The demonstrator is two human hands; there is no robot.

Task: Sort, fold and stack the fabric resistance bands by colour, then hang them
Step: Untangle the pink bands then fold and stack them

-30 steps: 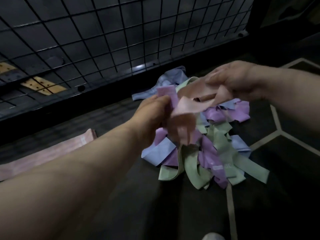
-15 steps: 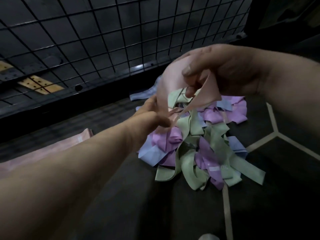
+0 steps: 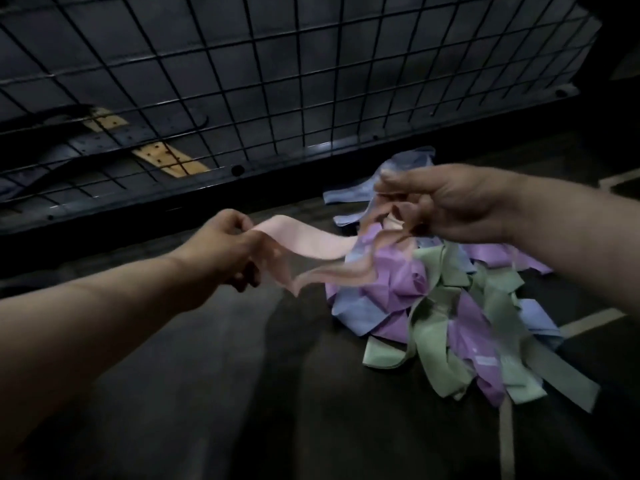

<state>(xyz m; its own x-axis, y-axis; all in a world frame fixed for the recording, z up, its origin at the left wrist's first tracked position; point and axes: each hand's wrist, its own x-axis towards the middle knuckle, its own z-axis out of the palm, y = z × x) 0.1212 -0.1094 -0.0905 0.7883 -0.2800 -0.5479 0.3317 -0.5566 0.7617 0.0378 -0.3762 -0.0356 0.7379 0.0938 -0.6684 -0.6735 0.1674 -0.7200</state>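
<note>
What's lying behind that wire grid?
Behind the wire grid: a tan strip with holes, partly covered by dark straps. Elsewhere it is too dim to tell.

Only the two arms are caught on camera, so there isn't much to go on. The left grip [image 3: 228, 244] and left forearm [image 3: 104, 323] are shown bare all the way down to the bottom-left corner, where the arm is cut off by the frame edge. Same deal on the other side: the right grip [image 3: 446, 206] and right forearm [image 3: 571, 237] are seen bare out to the right edge. Whatever is worn higher up can't be told. Knuckles can be made out on both grips. The right fingertips are smeared by blur, and finer detail is lost in the dim light
</note>
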